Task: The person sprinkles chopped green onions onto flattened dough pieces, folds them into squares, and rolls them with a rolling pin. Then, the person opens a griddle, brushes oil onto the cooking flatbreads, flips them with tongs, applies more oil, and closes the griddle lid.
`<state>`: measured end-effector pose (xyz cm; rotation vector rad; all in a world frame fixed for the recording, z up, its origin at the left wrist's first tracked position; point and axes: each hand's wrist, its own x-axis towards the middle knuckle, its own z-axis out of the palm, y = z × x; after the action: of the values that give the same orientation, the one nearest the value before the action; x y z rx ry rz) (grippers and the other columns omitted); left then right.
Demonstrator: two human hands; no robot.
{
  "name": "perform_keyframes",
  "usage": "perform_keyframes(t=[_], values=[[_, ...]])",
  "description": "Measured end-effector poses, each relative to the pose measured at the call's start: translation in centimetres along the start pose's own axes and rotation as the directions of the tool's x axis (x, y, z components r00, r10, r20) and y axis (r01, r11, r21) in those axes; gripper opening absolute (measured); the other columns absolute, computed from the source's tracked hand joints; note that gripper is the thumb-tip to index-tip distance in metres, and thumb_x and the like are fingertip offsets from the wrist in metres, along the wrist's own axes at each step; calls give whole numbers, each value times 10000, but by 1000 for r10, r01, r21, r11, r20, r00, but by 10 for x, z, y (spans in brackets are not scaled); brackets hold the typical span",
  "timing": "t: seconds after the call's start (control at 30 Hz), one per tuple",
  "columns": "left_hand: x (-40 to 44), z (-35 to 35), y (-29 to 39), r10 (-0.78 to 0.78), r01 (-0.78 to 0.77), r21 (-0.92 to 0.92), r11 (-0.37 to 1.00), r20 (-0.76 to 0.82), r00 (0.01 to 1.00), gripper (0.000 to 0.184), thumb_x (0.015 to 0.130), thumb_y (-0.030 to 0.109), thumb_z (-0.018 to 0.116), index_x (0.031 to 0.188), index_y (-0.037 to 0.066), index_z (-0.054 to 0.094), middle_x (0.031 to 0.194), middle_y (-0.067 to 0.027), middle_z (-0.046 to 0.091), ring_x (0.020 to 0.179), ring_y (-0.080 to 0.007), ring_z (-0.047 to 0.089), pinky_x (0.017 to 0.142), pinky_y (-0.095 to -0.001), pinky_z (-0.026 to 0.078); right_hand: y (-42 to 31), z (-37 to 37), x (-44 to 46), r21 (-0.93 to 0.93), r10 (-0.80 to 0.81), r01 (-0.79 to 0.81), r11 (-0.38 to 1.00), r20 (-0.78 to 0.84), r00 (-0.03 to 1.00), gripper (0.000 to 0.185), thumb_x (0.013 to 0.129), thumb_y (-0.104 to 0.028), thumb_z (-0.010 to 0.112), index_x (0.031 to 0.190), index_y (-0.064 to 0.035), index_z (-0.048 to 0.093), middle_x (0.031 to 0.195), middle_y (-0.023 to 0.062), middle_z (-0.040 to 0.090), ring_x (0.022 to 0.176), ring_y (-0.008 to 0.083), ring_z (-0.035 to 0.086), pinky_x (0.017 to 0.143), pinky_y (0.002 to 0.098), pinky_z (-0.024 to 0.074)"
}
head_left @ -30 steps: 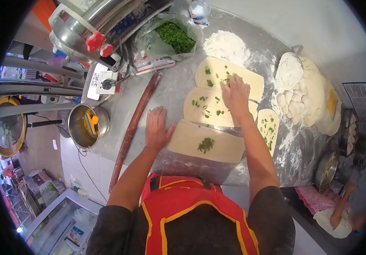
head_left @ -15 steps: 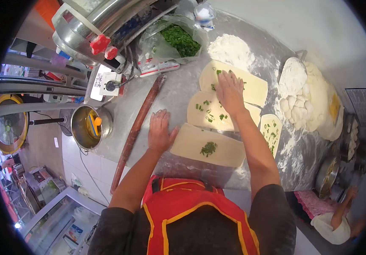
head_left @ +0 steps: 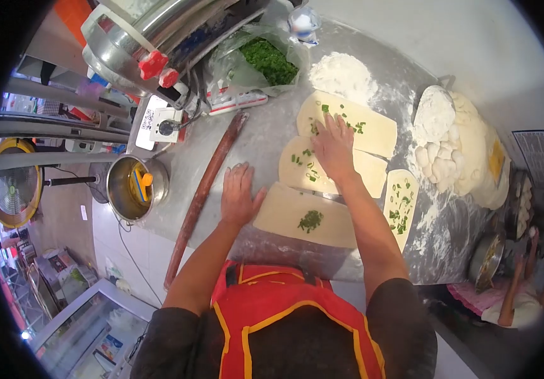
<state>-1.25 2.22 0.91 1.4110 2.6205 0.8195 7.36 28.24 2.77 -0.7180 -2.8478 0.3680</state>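
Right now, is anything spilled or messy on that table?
Yes, loose flour is smeared on the table, right of the dough sheets. Greens on the sheet nearest the left hand are clumped, not scattered like others.

1. I get the worktop [head_left: 180,158] brightly lit.
2. Glare streaks the steel cylinder [head_left: 158,28], upper left; a small white light [head_left: 25,335] shines, lower left.
3. I see soft shadow below the nearest dough sheet [head_left: 278,211].
4. My wide lens bows straight lines towards black edges.
5. The co-worker [head_left: 512,306], lower right, looks dim and blurred.
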Motion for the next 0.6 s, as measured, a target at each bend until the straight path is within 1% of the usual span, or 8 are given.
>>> perform_keyframes(t=[0.13, 0.23, 0.33, 0.37, 0.47, 0.57, 0.6], values=[[-2, -2, 1, 21, -21, 0, 1000, -20, 1000, 577, 791, 264, 666, 1243, -14, 440, 1282, -185, 448, 1238, -355, 396, 1089, -519, 242, 3, -17, -9, 19, 76, -75, 997, -33, 997, 412, 905, -250, 528, 1286, -93, 510, 1401, 149, 400, 1315, 365, 308, 1076, 565, 208], [0, -1, 0, 1, -1, 15, 1000, -2, 1000, 578, 789, 270, 667, 1240, -14, 443, 1287, -186, 446, 1236, -357, 396, 1089, -519, 242, 12, -31, -46, 96, 133, -128, 987, -49, 990, 417, 914, -240, 507, 1305, -96, 491, 1405, 147, 397, 1316, 370, 309, 1077, 565, 199], [-2, 0, -1, -1, 1, 5, 1000, 3, 1000, 588, 787, 282, 666, 1242, -15, 440, 1293, -185, 443, 1239, -360, 390, 1091, -518, 240, 13, -37, -89, 173, 193, -187, 967, -18, 981, 429, 922, -233, 490, 1329, -101, 464, 1414, 150, 386, 1315, 376, 312, 1076, 563, 193], [-3, 1, -1, -6, 6, 5, 1000, 5, 1000, 590, 787, 286, 665, 1242, -15, 439, 1296, -185, 442, 1240, -360, 389, 1092, -518, 238, 18, -35, -102, 120, 172, -169, 978, -12, 985, 444, 925, -233, 487, 1344, -92, 445, 1412, 158, 389, 1313, 380, 316, 1080, 553, 189], [-4, 3, -1, -15, 15, 8, 1000, 13, 1000, 594, 788, 292, 663, 1242, -17, 437, 1301, -186, 441, 1243, -361, 387, 1094, -518, 232, 31, -32, -103, 53, 200, -198, 979, -39, 979, 453, 930, -252, 484, 1343, -71, 438, 1401, 163, 403, 1310, 383, 319, 1072, 554, 203], [-3, 3, 0, -7, 6, 29, 1000, 24, 1000, 590, 789, 286, 662, 1242, -16, 434, 1304, -188, 441, 1244, -362, 386, 1094, -518, 230, 39, -31, -70, 80, 173, -163, 983, -130, 976, 452, 938, -280, 475, 1330, -56, 447, 1383, 166, 425, 1312, 381, 319, 1061, 563, 217], [-4, 3, 0, -3, 3, 38, 999, 24, 1000, 589, 789, 284, 662, 1241, -16, 434, 1305, -189, 440, 1244, -363, 386, 1094, -519, 231, 40, -27, -60, 73, 179, -171, 983, -126, 976, 447, 939, -289, 474, 1320, -55, 457, 1377, 165, 432, 1311, 379, 320, 1058, 564, 221]])
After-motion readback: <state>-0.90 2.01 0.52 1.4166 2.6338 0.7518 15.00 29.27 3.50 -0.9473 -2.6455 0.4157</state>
